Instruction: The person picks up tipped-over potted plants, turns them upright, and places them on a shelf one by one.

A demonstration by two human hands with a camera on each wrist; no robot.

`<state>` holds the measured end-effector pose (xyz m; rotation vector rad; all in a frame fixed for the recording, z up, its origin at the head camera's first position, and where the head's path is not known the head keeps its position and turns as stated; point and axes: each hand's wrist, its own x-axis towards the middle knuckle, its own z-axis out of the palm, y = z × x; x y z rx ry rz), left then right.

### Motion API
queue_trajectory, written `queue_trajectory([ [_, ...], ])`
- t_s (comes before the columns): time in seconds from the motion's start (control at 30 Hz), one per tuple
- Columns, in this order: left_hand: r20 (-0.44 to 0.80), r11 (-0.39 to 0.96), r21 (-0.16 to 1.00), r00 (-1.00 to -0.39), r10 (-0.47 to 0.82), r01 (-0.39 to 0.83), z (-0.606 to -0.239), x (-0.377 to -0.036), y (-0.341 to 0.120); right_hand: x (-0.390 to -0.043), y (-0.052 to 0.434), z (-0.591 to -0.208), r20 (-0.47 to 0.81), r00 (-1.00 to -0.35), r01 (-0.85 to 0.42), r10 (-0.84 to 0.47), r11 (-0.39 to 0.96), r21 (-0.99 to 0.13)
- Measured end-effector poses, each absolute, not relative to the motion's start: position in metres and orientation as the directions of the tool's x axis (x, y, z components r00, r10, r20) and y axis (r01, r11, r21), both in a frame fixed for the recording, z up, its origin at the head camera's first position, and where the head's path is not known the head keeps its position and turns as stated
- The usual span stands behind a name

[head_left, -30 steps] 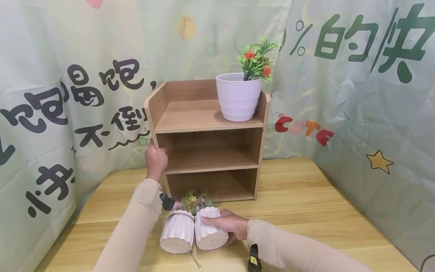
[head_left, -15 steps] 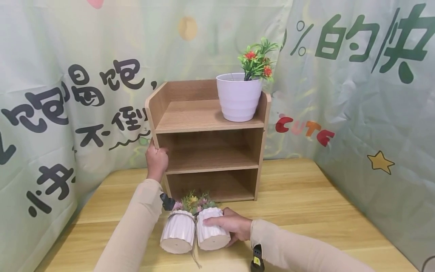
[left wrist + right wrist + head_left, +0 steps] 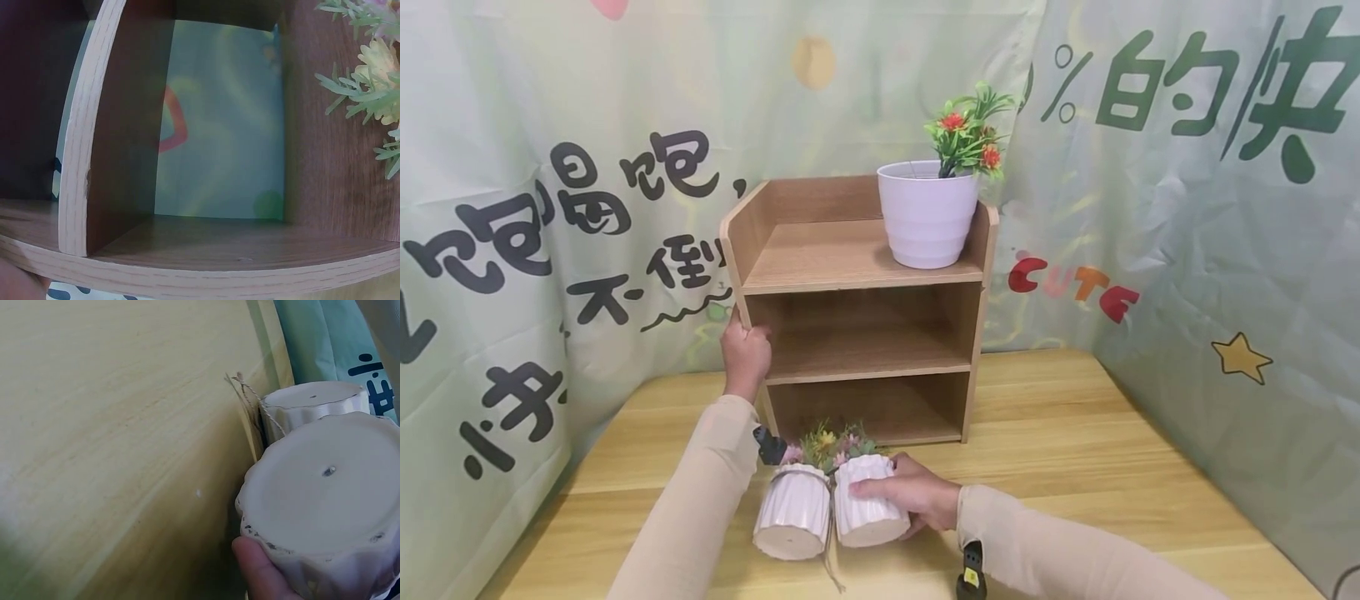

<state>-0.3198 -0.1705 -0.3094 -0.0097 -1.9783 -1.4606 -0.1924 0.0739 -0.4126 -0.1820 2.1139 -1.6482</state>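
A wooden shelf unit [image 3: 865, 290] with three levels stands on the table. My left hand [image 3: 747, 354] grips the edge of its left side panel, thumb in front; the other fingers are mostly hidden behind. Two white fluted flowerpots lie tipped in front of the unit, bases toward me, flowers [image 3: 831, 446] pointing at the bottom level. My right hand [image 3: 921, 493] holds the right flowerpot [image 3: 872, 529] by its side. The left flowerpot [image 3: 792, 517] lies close beside it, untouched by either hand. Twine [image 3: 261, 407] hangs around the pots.
A larger white pot [image 3: 928, 218] with red-flowered greenery stands on the shelf's top right. Printed cloth [image 3: 1210, 250] surrounds the wooden table [image 3: 1060, 467] at the back and sides. In the left wrist view, yellow flowers [image 3: 378, 78] show at the right.
My right hand and the right flowerpot have shifted slightly to the right, widening the gap between the pots a little. My left hand stays on the shelf panel.
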Motion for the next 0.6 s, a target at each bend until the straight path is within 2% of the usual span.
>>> queue_trajectory([
  [0.6,0.538,0.376,0.832,-0.759,-0.366,0.408,-0.309,-0.32,-0.17,-0.195,0.081,-0.39,-0.205,-0.89,0.094,-0.408,0.276,-0.957],
])
